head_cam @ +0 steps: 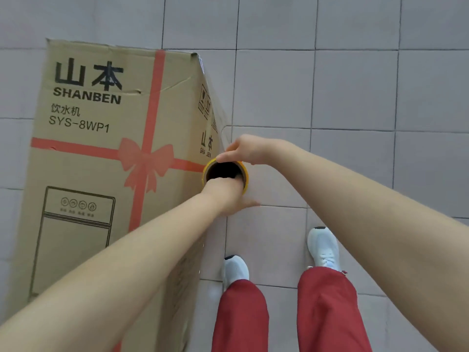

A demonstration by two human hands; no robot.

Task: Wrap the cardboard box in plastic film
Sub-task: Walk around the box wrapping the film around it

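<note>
A tall cardboard box [96,153] printed with SHANBEN and a red ribbon bow stands on the floor at the left. A roll of plastic film [224,171] with a yellow-rimmed cardboard core is held upright against the box's right side. My left hand [225,193] has its fingers pushed down into the core from the near side. My right hand [243,149] grips the far rim of the roll with thumb and fingers. A clear sheet of film [223,115] runs from the roll along the box's right face and lower corner.
The floor is grey square tile [355,92] with dark grout lines. My two feet in white shoes [323,247] and red trouser legs [327,311] stand just right of the box.
</note>
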